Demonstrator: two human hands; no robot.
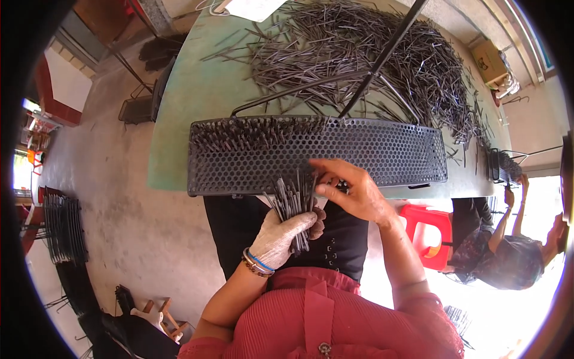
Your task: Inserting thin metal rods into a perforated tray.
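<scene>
My left hand (281, 236), in a pale work glove with darker fingers, is closed around a bundle of thin dark rods (289, 200), which stand roughly upright above my lap. My bare right hand (353, 191) is at the bundle's upper right side, its fingers curled beside the rod tips. Something small and dark shows between these fingers; I cannot make out what. Just beyond both hands lies a long black perforated metal panel (359, 149) with rows of round holes. Many short dark rods (233, 134) stick up from the holes at its far left part.
A large heap of loose dark rods (335, 48) covers the far part of the green table (179, 131). A black metal frame (371, 75) rises behind the panel. At right are a red plastic stool (427, 230) and another person (508, 254) at work. Stacked black racks (63, 227) stand left.
</scene>
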